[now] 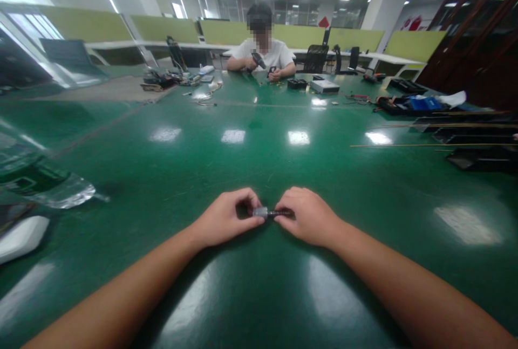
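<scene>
Between thumb and fingers, my left hand pinches a small silver-grey cylinder. A thin dark rod lies in line with it, its other end gripped by my right hand. The two pieces meet end to end just above the green tabletop; whether they are joined I cannot tell. My right fingers hide the far end of the rod.
A clear plastic bottle lies at the left, near a white object. Across the table a person holds a dark power tool. Dark trays and thin rods extend in from the right.
</scene>
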Demonstrator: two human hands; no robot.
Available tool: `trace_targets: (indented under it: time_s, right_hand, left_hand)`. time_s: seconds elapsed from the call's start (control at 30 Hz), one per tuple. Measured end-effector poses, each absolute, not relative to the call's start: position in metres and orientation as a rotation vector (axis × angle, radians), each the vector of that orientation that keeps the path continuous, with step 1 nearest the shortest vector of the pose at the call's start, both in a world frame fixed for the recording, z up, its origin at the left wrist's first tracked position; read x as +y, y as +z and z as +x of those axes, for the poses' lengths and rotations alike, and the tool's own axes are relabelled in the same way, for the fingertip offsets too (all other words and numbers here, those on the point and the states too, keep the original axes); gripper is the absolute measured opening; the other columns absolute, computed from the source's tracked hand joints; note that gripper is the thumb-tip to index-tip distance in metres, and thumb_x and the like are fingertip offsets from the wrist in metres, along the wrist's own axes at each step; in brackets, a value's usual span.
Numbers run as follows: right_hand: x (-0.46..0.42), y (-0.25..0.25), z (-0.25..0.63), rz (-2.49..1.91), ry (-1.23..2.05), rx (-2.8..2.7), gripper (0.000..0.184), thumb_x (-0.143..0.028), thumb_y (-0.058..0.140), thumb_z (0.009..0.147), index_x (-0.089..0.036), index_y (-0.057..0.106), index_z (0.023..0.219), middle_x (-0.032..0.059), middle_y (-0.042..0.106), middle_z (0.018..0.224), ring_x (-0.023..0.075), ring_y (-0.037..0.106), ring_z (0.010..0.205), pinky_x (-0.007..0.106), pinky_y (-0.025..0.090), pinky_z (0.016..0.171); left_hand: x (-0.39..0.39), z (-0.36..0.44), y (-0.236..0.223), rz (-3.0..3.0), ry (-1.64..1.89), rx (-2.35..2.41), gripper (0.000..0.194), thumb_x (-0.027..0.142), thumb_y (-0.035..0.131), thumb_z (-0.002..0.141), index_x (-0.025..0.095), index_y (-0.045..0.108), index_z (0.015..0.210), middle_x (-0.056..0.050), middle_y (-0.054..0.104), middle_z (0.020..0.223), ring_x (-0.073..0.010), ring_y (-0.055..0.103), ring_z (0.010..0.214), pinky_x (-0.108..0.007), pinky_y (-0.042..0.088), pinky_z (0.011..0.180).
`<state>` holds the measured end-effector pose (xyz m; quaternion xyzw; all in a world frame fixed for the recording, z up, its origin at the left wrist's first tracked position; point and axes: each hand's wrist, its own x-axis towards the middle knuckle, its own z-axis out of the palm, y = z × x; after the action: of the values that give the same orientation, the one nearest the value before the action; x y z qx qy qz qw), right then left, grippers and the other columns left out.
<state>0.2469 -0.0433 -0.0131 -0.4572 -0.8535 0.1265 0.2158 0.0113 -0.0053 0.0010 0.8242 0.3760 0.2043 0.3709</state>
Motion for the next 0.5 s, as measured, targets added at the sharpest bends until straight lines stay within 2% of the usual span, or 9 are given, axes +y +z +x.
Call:
trace_targets:
  time_s: [0.5]
  right_hand:
    - [-0.04,-0.0138,0.2494,-1.275,0.349,-2.36,0.008,-0.026,0.071,0.088,-0.019,0.072,0.091,0.0043,0.07,0.09,0.0194,0.059,0.089,0.033,0.043,0.082]
  left_hand:
    - [-0.005,0.0116,0.0023,2.103,0.543,1.005,0.021,0.033,0.073,0.082,0.017,0.06,0.085,-0.005,0.071,0.088,-0.02,0.066,0.082,-0.031,0.054,0.077]
